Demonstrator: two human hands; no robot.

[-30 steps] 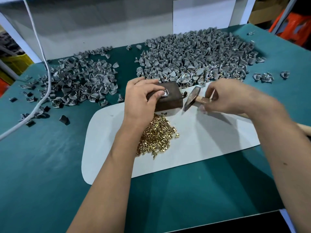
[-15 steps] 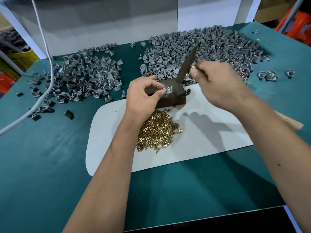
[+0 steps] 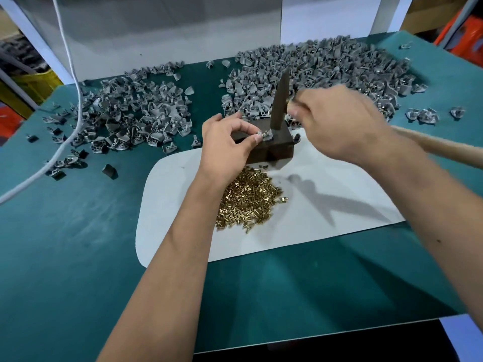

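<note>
The part (image 3: 264, 134) I am working on lies on top of the block (image 3: 278, 152), towards the left of its upper face. My left grip (image 3: 226, 148) is clamped on it, thumb and forefinger pinching its left edge. The other fingers are curled over the block's left end.

My right grip (image 3: 339, 124) is closed round the hammer (image 3: 280, 100), high on the shaft, just behind the head. The dark head stands almost upright, leaning a little to the right. Its lower end comes down on the block right beside the part, but blur keeps me from telling whether it touches the part itself. The wooden shaft runs out to the right behind my wrist, above the bench (image 3: 65, 257).

The block stands at the far edge of the mat (image 3: 339, 205), a pale sheet with rounded corners laid flat on the green bench. Just in front of the block, partly under my left forearm, a pile of rivets (image 3: 248, 202) lies on the mat, and the hammer's shadow falls to the right of it.

Beyond the mat there are two heaps of grey pieces. The left heap (image 3: 130, 118) is looser, with strays trailing towards the bench's left edge. The right heap (image 3: 339, 66) is larger and denser, and reaches the block's far side. A few pieces (image 3: 423, 114) lie apart at the far right. A cable (image 3: 68, 74) hangs down at the left and trails across the bench.
</note>
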